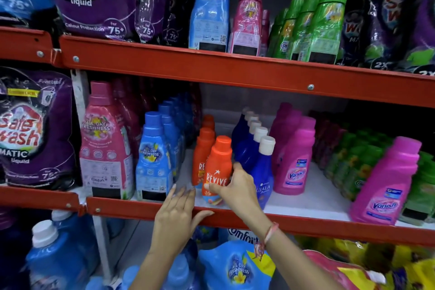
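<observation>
The right hand [237,187] grips the front orange plastic bottle with the orange screw cap and white "Revive" lettering [217,167]. Its thumb lies across the label and its fingers curl round the bottle's 3 o'clock side. The bottle is at the front edge of the white middle shelf board [306,198], just behind the red metal shelf rail [306,223]. Its cap leans slightly toward 1 o'clock, and I cannot tell whether its base is on the board or just lifted. The left hand [175,216] is open at the bottle's 7 o'clock. Its fingers are straight and reach over the rail, its thumb is spread along the rail's face, and it holds nothing. A second orange bottle of the same kind [203,155] stands touching or nearly touching at 11 o'clock. A dark blue plastic bottle with a white cap [262,167] heads its row at 3 o'clock, right against the gripping fingers. A light blue fabric-softener bottle [153,158] stands apart at 9 o'clock. The main risk, as I judge it, is the tight gap on the 3 o'clock side. If the bottle is drawn out at an angle, the knuckles could push the blue bottle back into its row and topple several. The grip also sits low on a glossy label, so the heavier upper part could swing and slip. Then the base might catch the rail or drop past it toward the blue pouches on the shelf at 6 o'clock below. The open left hand is well placed to steady the bottle.
</observation>
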`<state>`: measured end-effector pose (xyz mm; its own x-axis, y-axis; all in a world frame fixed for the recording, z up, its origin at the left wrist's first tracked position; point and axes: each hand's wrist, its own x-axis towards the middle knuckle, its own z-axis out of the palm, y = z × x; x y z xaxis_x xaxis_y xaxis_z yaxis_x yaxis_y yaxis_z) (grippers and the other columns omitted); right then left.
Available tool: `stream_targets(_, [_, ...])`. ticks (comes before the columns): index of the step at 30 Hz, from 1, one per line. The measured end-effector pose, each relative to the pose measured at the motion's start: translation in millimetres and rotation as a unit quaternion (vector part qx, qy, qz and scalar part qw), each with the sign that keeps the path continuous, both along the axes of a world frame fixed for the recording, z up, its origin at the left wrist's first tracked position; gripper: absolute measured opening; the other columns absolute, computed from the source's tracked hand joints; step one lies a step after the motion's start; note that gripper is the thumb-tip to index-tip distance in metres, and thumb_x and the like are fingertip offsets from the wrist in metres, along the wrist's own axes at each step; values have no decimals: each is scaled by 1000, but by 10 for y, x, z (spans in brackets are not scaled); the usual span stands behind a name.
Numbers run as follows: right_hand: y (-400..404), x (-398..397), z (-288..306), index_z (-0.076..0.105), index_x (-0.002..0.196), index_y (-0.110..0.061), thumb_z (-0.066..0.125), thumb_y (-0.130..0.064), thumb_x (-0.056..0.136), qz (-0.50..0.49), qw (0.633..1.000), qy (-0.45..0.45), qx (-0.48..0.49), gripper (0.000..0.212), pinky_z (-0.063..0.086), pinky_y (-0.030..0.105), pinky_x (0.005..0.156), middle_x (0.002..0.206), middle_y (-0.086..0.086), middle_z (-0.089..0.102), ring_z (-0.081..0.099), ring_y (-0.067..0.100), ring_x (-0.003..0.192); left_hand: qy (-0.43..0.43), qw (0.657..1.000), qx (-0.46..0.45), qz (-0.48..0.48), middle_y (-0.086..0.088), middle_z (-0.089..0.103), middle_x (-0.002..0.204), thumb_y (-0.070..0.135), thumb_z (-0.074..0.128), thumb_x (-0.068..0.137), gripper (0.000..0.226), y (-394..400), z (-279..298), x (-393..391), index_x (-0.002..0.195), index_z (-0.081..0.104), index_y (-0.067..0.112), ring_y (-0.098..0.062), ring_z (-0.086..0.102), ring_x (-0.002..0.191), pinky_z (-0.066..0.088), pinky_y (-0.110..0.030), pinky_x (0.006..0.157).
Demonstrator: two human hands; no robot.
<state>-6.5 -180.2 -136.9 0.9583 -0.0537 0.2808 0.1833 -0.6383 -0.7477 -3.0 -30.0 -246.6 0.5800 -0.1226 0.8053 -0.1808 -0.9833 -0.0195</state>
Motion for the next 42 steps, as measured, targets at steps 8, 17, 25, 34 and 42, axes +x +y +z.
stream_targets(8, [52,71,-150,48,118,-14,81,-42,65,0,1000,10,-10,68,53,42,88,112,10,69,66,31,103,9,1000,-7,-2,-13,75,104,65,38,88,72,3,-1,-10,103,71,3,-22,69,103,27,-34,111])
stream_targets(17, [-50,-74,-195,48,123,-19,73,-38,74,63,998,-15,-11,59,53,40,91,108,-2,71,68,20,102,5,1000,-14,-20,-9,75,102,65,43,85,69,-3,24,-41,103,72,5,-20,70,100,26,-31,114])
stream_targets(25, [-832,-486,-200,67,89,-24,70,-19,84,-2,981,-148,129,8,55,15,66,83,-8,73,69,4,76,-3,1000,-1,-13,-11,76,98,64,39,85,70,-24,69,-69,100,73,5,-23,72,94,29,-31,111])
stream_targets(34, [-1834,-372,-355,55,118,-7,68,-10,83,-288,908,-281,115,38,42,32,91,116,12,59,55,23,105,10,1000,9,-8,-13,75,100,64,37,87,72,-19,58,-83,103,71,3,-26,72,94,36,-36,105])
stream_targets(42, [-2320,-206,-372,26,145,-1,76,-18,75,-418,870,-244,96,88,30,50,104,141,26,31,30,40,125,-11,1000,18,-14,-17,75,100,62,37,89,73,-37,58,-76,103,70,0,-27,73,89,41,-40,101])
